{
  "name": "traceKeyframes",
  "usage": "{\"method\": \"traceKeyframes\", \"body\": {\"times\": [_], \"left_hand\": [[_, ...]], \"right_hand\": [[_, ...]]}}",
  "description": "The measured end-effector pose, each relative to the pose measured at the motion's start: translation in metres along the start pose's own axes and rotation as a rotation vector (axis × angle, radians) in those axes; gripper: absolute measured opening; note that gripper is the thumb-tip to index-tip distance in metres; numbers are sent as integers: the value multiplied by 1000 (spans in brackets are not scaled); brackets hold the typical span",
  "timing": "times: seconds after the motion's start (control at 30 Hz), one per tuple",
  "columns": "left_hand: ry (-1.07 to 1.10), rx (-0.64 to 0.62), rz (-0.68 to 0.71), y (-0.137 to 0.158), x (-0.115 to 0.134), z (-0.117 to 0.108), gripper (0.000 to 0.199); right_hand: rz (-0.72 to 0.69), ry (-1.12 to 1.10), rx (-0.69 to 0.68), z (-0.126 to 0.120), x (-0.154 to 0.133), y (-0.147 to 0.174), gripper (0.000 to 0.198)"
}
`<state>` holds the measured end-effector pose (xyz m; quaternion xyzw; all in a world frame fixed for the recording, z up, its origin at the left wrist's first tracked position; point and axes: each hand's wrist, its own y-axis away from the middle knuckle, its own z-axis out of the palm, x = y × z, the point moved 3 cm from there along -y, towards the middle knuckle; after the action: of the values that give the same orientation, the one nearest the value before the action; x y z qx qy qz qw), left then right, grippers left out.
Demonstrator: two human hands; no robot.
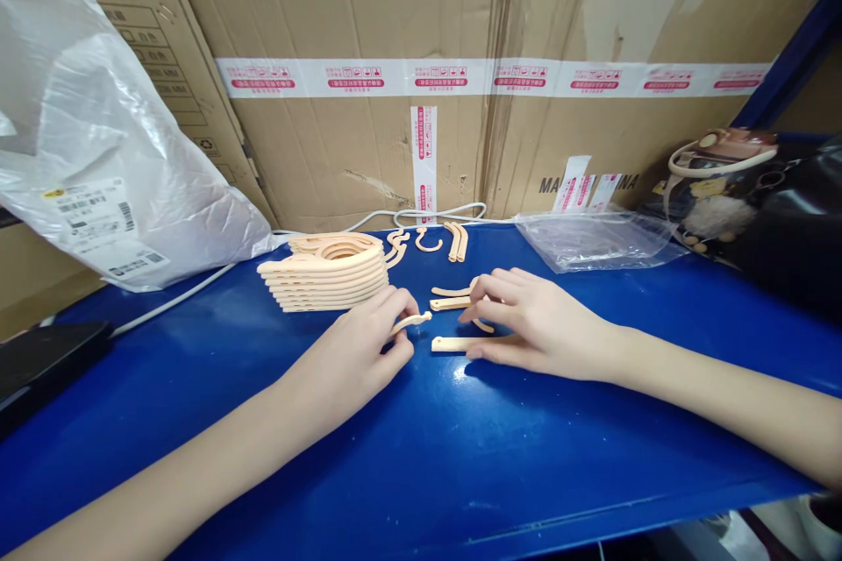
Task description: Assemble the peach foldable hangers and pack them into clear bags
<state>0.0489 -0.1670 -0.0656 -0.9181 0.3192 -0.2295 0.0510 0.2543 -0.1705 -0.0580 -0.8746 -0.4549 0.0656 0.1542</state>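
I see the left grip pinched on a curved strip, free end pointing right. Right grip half open, thumb and fingertips apart, thumb against a flat bar. Bar lies on the surface, long axis left-right, just right of the left grip; right grip nearer.

On a blue worktop, the left hand pinches a small cream curved piece between thumb and fingers. The right hand, thumb and forefinger apart, is over a flat strip with a hole near its end. A stack of cream pieces stands beyond the left hand, near a loose hook. Taped cardboard rises behind; a white package leans at left, a clear bag lies at right.
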Motion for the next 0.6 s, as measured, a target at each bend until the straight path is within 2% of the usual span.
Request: {"method": "traceKeyframes", "body": {"times": [0.13, 0.4, 0.6], "left_hand": [[59, -24, -43, 1, 0, 3, 12], [76, 17, -91, 0, 3, -3, 15], [-18, -40, -125, 2, 10, -4, 25]], "right_hand": [[-94, 30, -38, 5, -13, 0, 25], [-245, 171, -4, 5, -25, 3, 26], [-237, 241, -83, 8, -25, 4, 32]]}}
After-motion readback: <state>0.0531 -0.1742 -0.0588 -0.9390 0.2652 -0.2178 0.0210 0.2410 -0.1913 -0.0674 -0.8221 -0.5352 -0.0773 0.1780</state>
